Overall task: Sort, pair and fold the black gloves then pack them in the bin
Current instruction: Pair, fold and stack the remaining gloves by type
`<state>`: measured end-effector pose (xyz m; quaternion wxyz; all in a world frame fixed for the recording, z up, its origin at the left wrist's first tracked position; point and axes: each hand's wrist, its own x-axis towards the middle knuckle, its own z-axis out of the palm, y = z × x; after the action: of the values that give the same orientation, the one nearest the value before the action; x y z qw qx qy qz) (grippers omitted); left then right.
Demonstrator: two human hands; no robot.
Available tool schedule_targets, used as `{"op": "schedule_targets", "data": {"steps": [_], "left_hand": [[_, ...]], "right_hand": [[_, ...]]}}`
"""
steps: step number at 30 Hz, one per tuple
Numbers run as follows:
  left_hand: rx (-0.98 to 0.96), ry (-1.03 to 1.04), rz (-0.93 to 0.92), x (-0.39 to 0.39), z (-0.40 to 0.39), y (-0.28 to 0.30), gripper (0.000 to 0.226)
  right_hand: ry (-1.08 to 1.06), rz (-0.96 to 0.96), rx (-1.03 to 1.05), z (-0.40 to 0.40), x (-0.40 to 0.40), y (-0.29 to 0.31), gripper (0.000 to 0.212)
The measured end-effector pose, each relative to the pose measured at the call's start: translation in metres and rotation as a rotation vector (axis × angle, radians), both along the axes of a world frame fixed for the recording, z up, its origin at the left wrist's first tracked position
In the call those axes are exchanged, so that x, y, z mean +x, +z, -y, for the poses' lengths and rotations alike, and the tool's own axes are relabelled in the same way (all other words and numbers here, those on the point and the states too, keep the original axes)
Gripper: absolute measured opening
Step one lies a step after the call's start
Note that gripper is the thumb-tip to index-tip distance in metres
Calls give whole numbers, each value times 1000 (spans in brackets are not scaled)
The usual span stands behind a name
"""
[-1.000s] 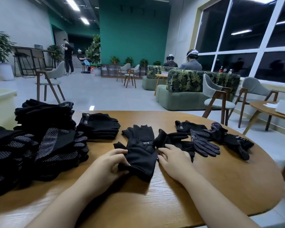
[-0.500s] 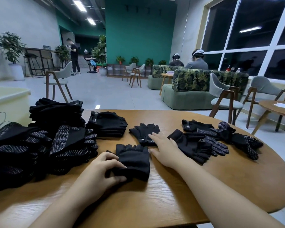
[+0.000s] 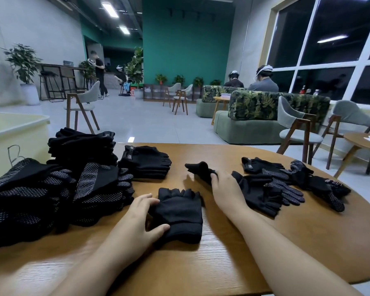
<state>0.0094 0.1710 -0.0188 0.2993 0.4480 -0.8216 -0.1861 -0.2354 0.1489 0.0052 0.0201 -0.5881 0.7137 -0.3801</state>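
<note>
My left hand (image 3: 140, 216) rests on the wooden table (image 3: 233, 259) and grasps the folded black glove (image 3: 178, 213) at its left edge: the thumb presses on the near corner and the fingers curl over the far side. This glove is plain black fabric, soft and matte, folded to a thick rectangle, with short fingertips showing as small bumps along its far edge. It lies in front of me, near the middle of the table.

My right hand (image 3: 226, 191) is further away and closes its fingers around a second black glove (image 3: 199, 169). That one is crumpled; its far end lifts up from the wood and throws a small shadow under it.

To the right of my right hand lies a loose heap of gloves (image 3: 286, 184), unsorted. Some are plain black, some show palms covered with small pale grip dots, and one has a small label at the cuff. They overlap one another.

To the left there is a neat stack of plain gloves (image 3: 145, 162) with a label on the top cuff, and behind it a higher stack of black gloves (image 3: 81, 146). At the near left, big piles of dotted gloves (image 3: 51, 195) spread out, the dots in regular rows on black cloth.

The pale yellow bin (image 3: 15, 133) stands beyond the left edge of the table, just behind these piles.
</note>
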Motion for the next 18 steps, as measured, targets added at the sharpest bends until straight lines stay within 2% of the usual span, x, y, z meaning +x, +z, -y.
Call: {"op": "schedule_targets", "data": {"steps": [4, 6, 9, 11, 14, 18], "left_hand": [[3, 49, -29, -1, -2, 1, 74], [44, 77, -40, -2, -3, 2, 83], [99, 87, -90, -2, -2, 1, 94], [127, 88, -118, -2, -2, 1, 100], [155, 81, -106, -1, -1, 0, 104], [132, 47, -120, 1, -2, 1, 97]], "right_hand": [[40, 195, -137, -21, 17, 15, 28], [69, 187, -203, -34, 28, 21, 25], [236, 95, -283, -61, 49, 17, 23], [378, -41, -218, -75, 59, 5, 31], [542, -165, 29, -86, 63, -12, 29], [525, -149, 77, -89, 62, -14, 26]]}}
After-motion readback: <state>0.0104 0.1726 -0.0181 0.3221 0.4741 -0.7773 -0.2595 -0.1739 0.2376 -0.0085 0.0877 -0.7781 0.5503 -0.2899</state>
